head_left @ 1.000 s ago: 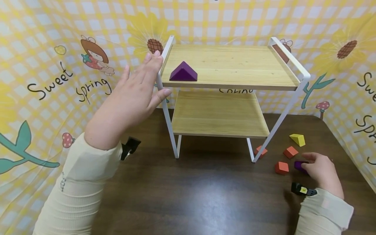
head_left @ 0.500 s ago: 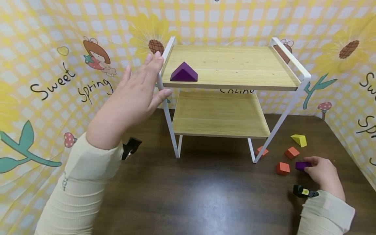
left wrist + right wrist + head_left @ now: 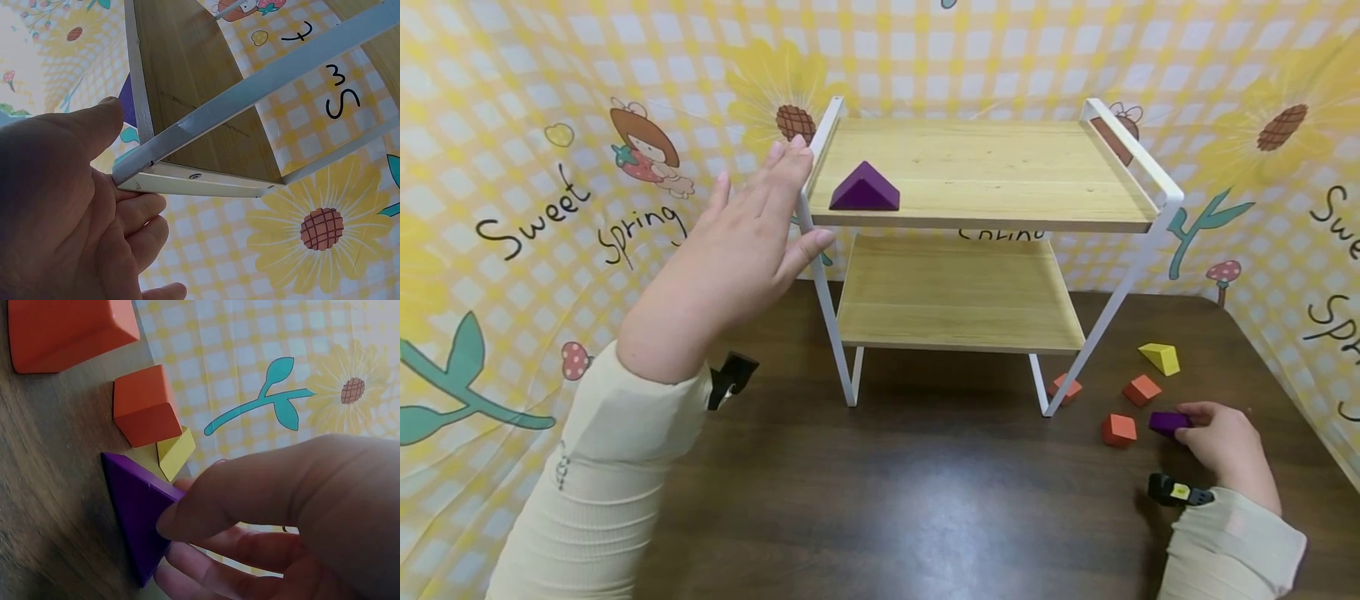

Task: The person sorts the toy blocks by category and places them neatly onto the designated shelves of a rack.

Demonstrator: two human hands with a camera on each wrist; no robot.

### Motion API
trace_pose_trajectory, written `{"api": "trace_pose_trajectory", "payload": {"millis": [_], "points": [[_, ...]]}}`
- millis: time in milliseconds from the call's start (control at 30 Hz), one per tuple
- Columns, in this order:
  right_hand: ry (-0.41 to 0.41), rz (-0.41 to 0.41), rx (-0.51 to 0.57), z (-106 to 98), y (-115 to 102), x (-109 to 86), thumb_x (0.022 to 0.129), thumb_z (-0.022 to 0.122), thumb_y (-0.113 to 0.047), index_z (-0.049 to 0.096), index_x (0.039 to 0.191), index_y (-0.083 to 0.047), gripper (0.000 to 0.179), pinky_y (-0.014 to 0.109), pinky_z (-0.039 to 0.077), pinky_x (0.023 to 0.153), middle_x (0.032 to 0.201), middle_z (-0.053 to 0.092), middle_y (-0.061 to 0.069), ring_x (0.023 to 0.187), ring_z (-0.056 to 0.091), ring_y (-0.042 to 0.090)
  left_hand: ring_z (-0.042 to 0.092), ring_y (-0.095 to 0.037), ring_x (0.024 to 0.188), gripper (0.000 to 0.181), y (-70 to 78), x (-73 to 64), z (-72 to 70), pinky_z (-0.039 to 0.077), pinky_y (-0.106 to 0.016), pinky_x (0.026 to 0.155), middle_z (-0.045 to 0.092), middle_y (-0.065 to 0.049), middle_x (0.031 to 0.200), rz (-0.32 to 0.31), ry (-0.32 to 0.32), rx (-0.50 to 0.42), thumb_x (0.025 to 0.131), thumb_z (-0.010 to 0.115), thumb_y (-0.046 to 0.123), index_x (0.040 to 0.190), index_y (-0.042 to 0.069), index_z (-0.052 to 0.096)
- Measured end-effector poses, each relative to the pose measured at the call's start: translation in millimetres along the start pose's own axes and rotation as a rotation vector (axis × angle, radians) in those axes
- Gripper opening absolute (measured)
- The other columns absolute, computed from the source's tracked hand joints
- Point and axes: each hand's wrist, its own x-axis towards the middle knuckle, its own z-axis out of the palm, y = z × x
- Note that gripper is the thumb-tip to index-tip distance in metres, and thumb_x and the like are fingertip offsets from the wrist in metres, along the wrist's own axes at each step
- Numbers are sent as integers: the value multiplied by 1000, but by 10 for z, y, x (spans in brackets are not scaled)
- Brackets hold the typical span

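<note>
In the head view my left hand (image 3: 730, 237) is beside the left rail of a two-tier wooden shelf (image 3: 992, 158) with a white frame. Its fingers lie extended along the rail, the thumb apart. The left wrist view shows the frame's corner (image 3: 140, 165) between thumb and fingers. A purple triangular block (image 3: 865, 187) stands on the top board near the front left. My right hand (image 3: 1225, 442) pinches a second purple triangular block (image 3: 134, 512) low over the dark table; the thumb is on its broad face, the other fingers partly hidden behind it.
Several orange blocks lie around the right hand: one cube (image 3: 1119, 430) nearest, another (image 3: 1142, 389) behind it, one (image 3: 1065, 388) by the shelf's right leg. A yellow wedge (image 3: 1162, 358) lies farther back. Patterned cloth (image 3: 625, 50) encloses the table (image 3: 820, 500) at back and sides.
My right hand has shifted slightly toward me, and more of the purple block it pinches shows. My left hand stays at the shelf rail.
</note>
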Motion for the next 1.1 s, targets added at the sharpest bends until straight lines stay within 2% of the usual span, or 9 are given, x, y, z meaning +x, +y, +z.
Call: {"api": "trace_pose_trajectory", "payload": {"millis": [300, 567, 1100], "points": [[13, -20, -1, 20, 42, -18, 91, 65, -7, 54, 124, 19, 43, 57, 44, 80, 115, 60, 41, 99, 57, 52, -10, -14, 154, 74, -3, 0, 10, -8, -55, 122, -9, 3, 169, -2, -2, -10, 109, 33, 48, 164, 14, -3], [25, -5, 5, 5, 48, -29, 92, 65, -7, 54, 125, 18, 43, 59, 43, 82, 117, 60, 41, 102, 57, 53, -8, -16, 155, 74, -15, 2, 30, -8, -56, 122, -8, 3, 169, 2, 6, -20, 109, 34, 47, 164, 15, -3], [67, -51, -19, -6, 77, -45, 93, 67, -12, 56, 123, 18, 44, 61, 44, 81, 111, 64, 39, 102, 58, 55, -8, -15, 155, 74, -9, 10, 22, -8, -56, 122, -8, 4, 169, 2, 12, -23, 109, 34, 48, 164, 16, -3]]}}
